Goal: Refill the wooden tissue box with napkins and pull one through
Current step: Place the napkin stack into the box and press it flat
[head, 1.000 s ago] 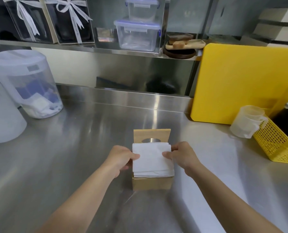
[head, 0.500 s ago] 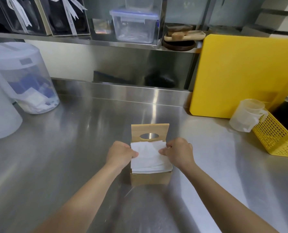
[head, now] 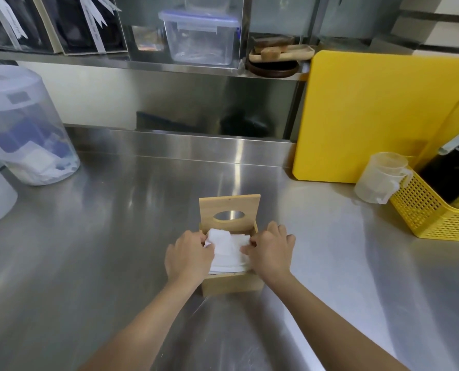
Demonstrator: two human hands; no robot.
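A brushed stainless-steel counter [head: 89,263] is carrying a large yellow plastic cutting board [head: 370,116] leaning at two o'clock. At centre, a small open wooden tissue box [head: 232,283] is standing with its oval-holed lid [head: 229,210] raised. Left hand [head: 189,257] and right hand [head: 272,253], fingers curled, are pressing a stack of white paper napkins [head: 228,250] into it.

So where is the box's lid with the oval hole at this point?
In the head view the lid stands upright at the far edge of the wooden tissue box, centre of the steel counter, just beyond the napkins under both hands.
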